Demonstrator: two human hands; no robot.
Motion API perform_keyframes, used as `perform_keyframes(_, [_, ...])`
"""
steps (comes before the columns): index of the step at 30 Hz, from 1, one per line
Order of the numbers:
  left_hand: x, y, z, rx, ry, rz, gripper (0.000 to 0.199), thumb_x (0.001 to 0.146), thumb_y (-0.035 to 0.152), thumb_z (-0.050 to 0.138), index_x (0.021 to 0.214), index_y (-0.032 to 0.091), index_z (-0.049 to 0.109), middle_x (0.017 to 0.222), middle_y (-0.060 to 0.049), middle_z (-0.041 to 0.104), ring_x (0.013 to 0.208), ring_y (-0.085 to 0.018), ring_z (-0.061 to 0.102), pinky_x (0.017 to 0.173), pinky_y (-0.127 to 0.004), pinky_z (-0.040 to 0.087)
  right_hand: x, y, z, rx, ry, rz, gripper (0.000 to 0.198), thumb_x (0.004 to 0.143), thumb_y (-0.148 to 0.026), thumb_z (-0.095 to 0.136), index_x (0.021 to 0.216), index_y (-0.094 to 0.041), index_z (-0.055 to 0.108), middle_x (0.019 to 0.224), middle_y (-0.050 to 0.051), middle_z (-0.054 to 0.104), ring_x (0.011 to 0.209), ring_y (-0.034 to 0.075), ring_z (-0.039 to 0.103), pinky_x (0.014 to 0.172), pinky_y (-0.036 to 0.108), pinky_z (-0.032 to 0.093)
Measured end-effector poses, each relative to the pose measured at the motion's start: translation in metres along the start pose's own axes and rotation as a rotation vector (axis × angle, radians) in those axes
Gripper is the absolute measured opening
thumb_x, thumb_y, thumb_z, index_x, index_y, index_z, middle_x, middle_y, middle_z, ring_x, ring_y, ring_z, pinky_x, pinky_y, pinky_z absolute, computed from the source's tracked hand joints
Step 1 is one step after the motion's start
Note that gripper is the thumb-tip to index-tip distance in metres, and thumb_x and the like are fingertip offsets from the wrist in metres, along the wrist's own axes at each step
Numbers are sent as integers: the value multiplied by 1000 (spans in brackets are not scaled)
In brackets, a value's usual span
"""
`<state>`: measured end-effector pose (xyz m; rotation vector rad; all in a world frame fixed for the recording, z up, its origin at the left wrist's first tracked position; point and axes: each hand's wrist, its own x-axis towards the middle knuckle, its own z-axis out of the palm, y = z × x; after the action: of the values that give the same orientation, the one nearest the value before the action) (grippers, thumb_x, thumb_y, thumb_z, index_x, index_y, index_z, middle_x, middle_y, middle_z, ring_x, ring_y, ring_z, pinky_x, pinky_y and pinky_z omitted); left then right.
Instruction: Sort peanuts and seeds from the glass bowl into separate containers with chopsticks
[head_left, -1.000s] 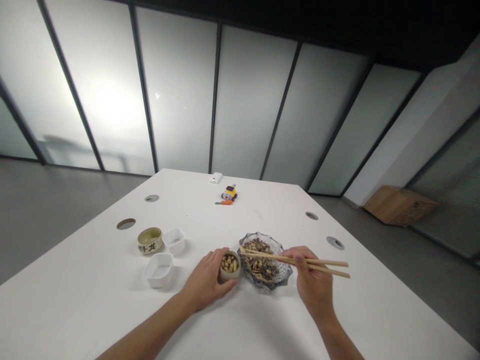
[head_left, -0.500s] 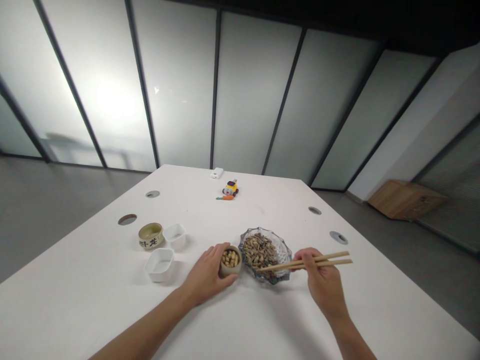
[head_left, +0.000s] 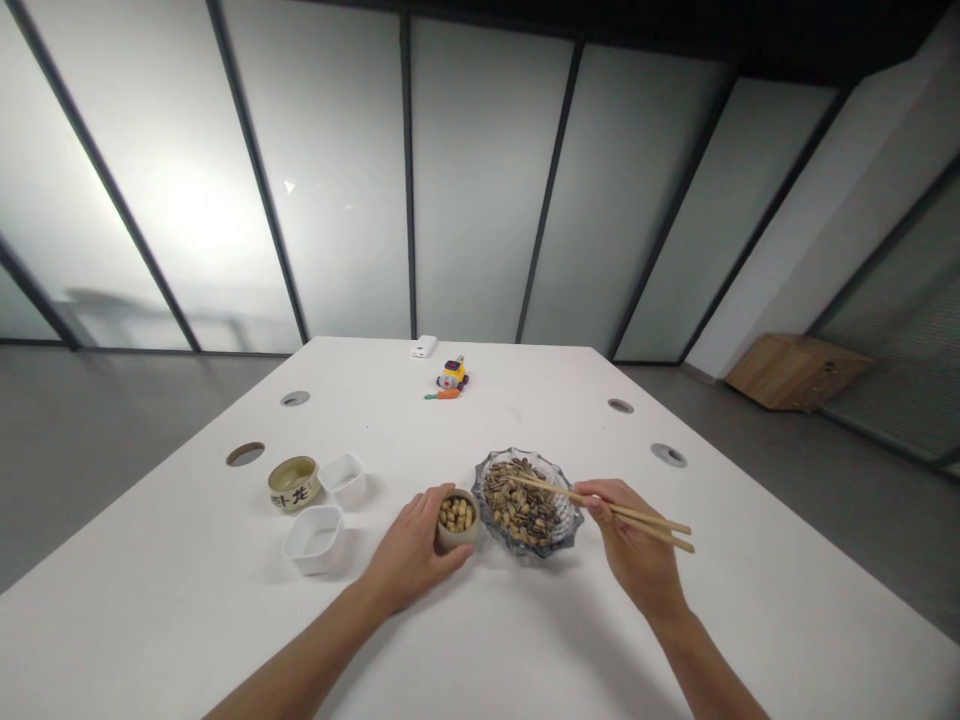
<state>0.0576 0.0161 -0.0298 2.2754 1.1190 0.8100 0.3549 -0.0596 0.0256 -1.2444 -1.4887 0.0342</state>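
Observation:
My left hand is wrapped round a small ceramic cup on the table, its thumb at the near side. Inside the cup lie several peanuts. Just right of it, close to the cup's wall, stands a scalloped glass bowl heaped with striped sunflower seeds. My right hand grips a pair of wooden chopsticks at the bowl's right side. Their tips reach over the seeds towards the back of the heap; I cannot make out anything pinched between them.
Left on the white table stand a green-glazed bowl with dark characters and two white square dishes. Farther back are a yellow toy car, a toy carrot and a white box. Round holes pierce the tabletop.
The chopstick tips have shifted from the near part of the seed heap to its back. My left hand stays round the cup. The whole view has turned slightly.

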Motion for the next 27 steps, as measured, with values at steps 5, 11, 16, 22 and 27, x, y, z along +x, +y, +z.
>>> perform_keyframes(5, [0, 1, -1, -2, -2, -4, 69, 81, 30, 77, 144, 26, 48, 138, -11, 64, 126, -32, 61, 112, -52, 48, 1, -5, -2, 78, 125, 69, 37, 101, -52, 60, 85, -22, 76, 78, 5, 74, 71, 19, 73, 63, 28, 59])
perform_keyframes(11, [-1, -1, 0, 2, -4, 11, 69, 83, 31, 77, 145, 26, 47, 139, -11, 63, 128, -32, 61, 112, -52, 48, -1, -9, 5, 152, -131, 176, 38, 100, -54, 62, 88, -21, 77, 76, 5, 74, 64, 19, 72, 57, 28, 59])
perform_keyframes(16, [-1, -1, -1, -4, -1, 10, 69, 83, 30, 76, 145, 26, 47, 140, -12, 63, 129, -33, 60, 113, -53, 47, -2, -7, 6, 98, -169, 73, 29, 100, -47, 64, 90, -23, 78, 87, 8, 76, 78, 21, 72, 69, 31, 59])
perform_keyframes(22, [-1, 1, -2, 3, -10, -3, 69, 82, 29, 76, 146, 24, 48, 141, -13, 63, 130, -33, 60, 115, -52, 46, 0, -2, 0, -34, -36, -18, 26, 103, -42, 60, 95, -24, 78, 91, 8, 76, 83, 22, 72, 75, 34, 59])
perform_keyframes(27, [0, 2, -2, 6, -9, -12, 69, 82, 30, 76, 145, 24, 49, 141, -13, 63, 129, -33, 61, 114, -52, 47, -1, 0, -1, -79, 9, -44, 28, 104, -43, 58, 95, -24, 76, 88, 7, 76, 82, 23, 72, 73, 35, 59])
